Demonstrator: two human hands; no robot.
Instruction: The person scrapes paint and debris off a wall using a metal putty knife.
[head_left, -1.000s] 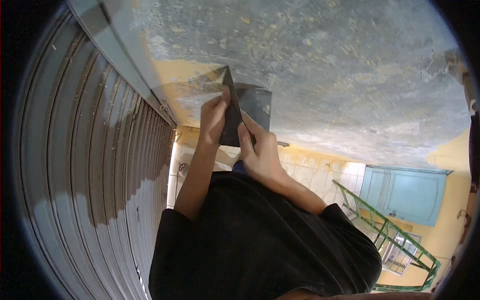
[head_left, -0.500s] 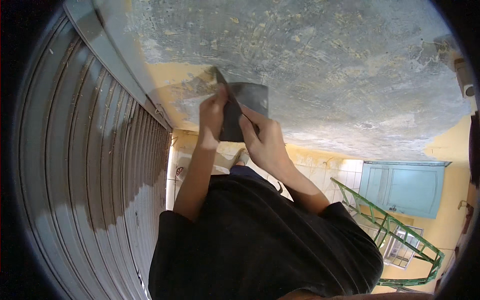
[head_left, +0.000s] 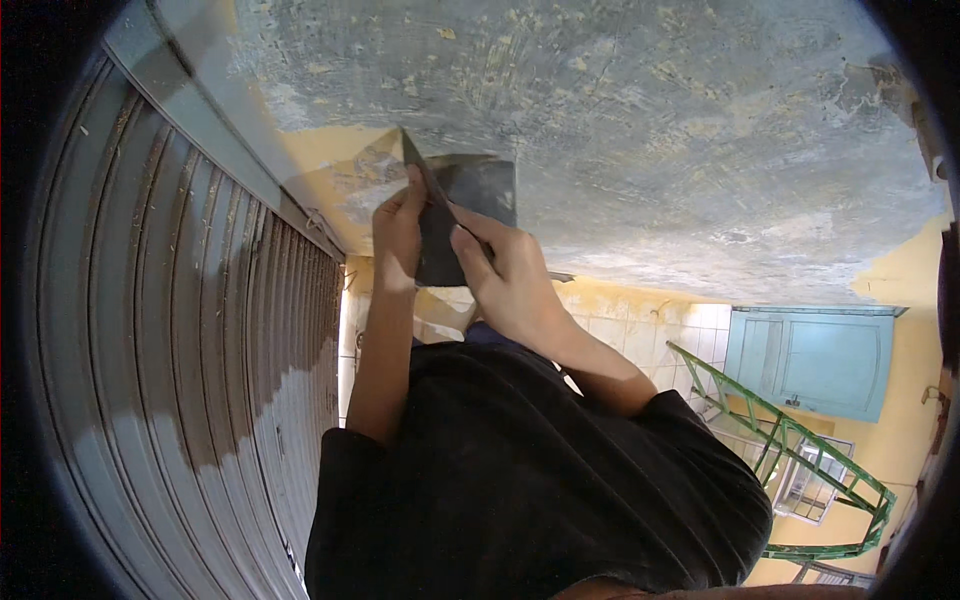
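Between my two hands is a dark grey sheet of sandpaper [head_left: 478, 190], bent so that one part stands up at an angle to the rest. My left hand [head_left: 397, 235] pinches its left side, thumb pointing up along the raised part. From the right, my right hand [head_left: 512, 275] grips the sheet near the bend, with thumb and fingers closed on it. Part of the paper is hidden behind the right fingers. Just beyond the sheet is the patchy grey wall [head_left: 640, 150], scraped and flecked with yellow.
A corrugated metal shutter [head_left: 170, 280] runs along the left. Light tiles [head_left: 610, 330] show low behind my body. On the right are a green metal frame [head_left: 775, 430] like a ladder, a pale blue door [head_left: 810, 360] and a barred window [head_left: 815, 480].
Both hands and the sandpaper sit slightly further left in the picture. The whole view has shifted a little. The grip on the sheet looks the same.
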